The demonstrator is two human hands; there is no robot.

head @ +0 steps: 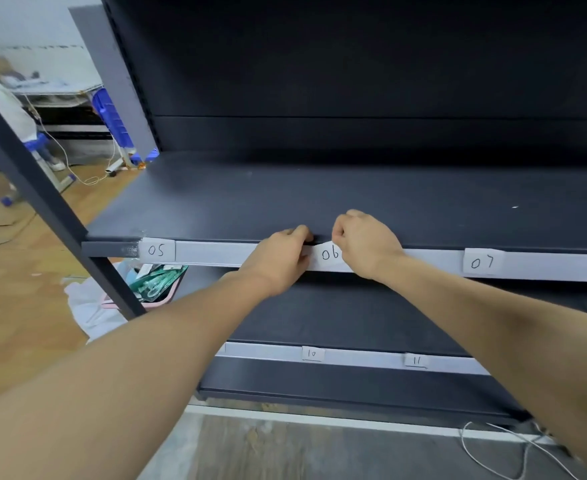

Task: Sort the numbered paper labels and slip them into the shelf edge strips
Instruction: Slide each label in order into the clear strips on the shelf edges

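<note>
I am pinching label 06 [328,254] with left hand [281,259] and right hand [366,244] fingers [299,233] at the edge strip [216,253]; its top is bowing, likely creasing if forced

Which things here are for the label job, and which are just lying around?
For the job: label 06, held by left hand and right hand; label 05; label 07; shelf strip.
Lying about: pink bin, white bag, blue crates.
</note>
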